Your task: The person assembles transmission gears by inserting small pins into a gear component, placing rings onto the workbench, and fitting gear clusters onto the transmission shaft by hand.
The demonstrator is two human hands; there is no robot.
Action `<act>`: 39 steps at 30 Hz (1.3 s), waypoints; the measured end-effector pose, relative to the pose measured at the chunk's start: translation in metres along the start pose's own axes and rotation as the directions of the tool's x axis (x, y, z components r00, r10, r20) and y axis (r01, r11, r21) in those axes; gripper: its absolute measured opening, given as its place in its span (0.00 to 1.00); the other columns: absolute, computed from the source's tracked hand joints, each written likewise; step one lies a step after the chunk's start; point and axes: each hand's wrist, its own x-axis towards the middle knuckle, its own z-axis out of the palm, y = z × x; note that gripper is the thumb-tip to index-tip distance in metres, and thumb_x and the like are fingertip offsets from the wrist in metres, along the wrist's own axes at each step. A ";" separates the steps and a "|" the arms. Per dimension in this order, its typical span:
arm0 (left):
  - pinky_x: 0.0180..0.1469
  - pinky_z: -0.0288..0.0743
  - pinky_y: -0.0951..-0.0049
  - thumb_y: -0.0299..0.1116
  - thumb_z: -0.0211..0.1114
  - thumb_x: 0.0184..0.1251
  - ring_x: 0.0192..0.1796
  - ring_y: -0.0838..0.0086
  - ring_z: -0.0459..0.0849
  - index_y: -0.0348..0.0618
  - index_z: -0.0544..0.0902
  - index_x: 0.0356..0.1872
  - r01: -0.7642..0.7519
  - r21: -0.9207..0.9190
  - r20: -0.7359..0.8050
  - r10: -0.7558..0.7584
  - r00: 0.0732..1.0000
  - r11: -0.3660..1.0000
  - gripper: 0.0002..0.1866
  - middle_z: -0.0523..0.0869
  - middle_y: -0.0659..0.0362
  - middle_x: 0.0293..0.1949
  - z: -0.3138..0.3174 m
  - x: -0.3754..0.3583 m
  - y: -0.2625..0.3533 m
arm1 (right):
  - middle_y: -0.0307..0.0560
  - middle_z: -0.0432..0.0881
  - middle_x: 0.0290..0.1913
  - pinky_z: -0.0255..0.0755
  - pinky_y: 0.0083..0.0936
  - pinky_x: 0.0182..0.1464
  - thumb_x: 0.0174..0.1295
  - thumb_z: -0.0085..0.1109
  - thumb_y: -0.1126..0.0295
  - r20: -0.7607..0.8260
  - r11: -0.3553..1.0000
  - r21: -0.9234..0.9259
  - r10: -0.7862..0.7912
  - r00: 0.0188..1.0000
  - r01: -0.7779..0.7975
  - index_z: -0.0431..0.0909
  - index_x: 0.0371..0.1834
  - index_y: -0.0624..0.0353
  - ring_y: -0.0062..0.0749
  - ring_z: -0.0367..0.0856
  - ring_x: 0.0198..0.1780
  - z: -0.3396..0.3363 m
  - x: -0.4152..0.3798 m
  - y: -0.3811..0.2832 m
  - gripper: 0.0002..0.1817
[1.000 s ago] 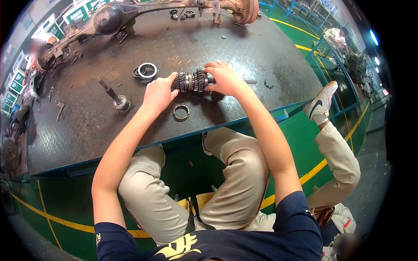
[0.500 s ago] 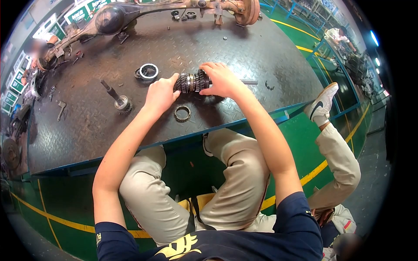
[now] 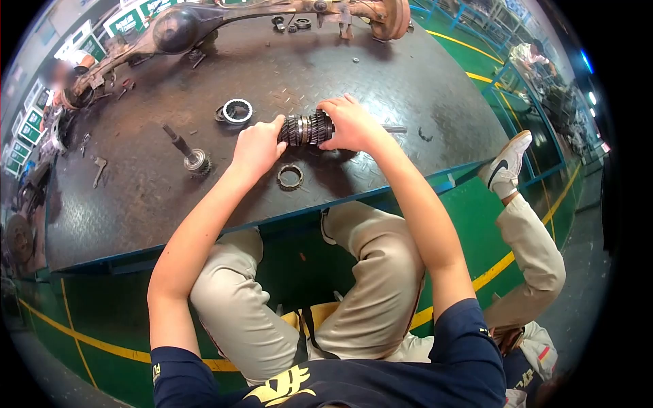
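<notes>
A gear shaft (image 3: 306,129) with dark toothed gears and a shiny middle band lies sideways over the metal table (image 3: 272,75). My left hand (image 3: 258,148) closes on its left end, thumb and fingers against the gears. Around the right end, my right hand (image 3: 352,127) is wrapped, with the bare rod (image 3: 396,129) sticking out beyond it. Below the gears lies a toothed ring (image 3: 290,177). Farther left are a ring with a pale toothed rim (image 3: 237,111) and an upright pinion shaft (image 3: 196,160). My palms hide parts of the gear shaft's ends.
A rusty axle housing (image 3: 178,30) stretches along the table's far side. A wrench-like tool (image 3: 100,171) lies at the left, and a dark curved piece (image 3: 425,134) at the right. Another person's shoe (image 3: 507,163) is close to the table's right corner.
The whole view has shifted slightly, moving everything a little to the right. Both hands stay on the gear shaft, the right fingers slightly changed in position.
</notes>
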 end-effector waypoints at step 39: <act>0.49 0.82 0.55 0.38 0.76 0.56 0.45 0.51 0.88 0.43 0.81 0.56 0.062 -0.030 0.086 -0.059 0.994 0.998 0.26 0.88 0.44 0.40 -0.007 -0.005 -0.016 | 0.55 0.80 0.51 0.58 0.46 0.73 0.37 0.77 0.62 0.021 0.989 -0.147 0.007 1.000 -0.004 0.71 0.57 0.60 0.52 0.77 0.60 0.002 0.005 -0.022 0.40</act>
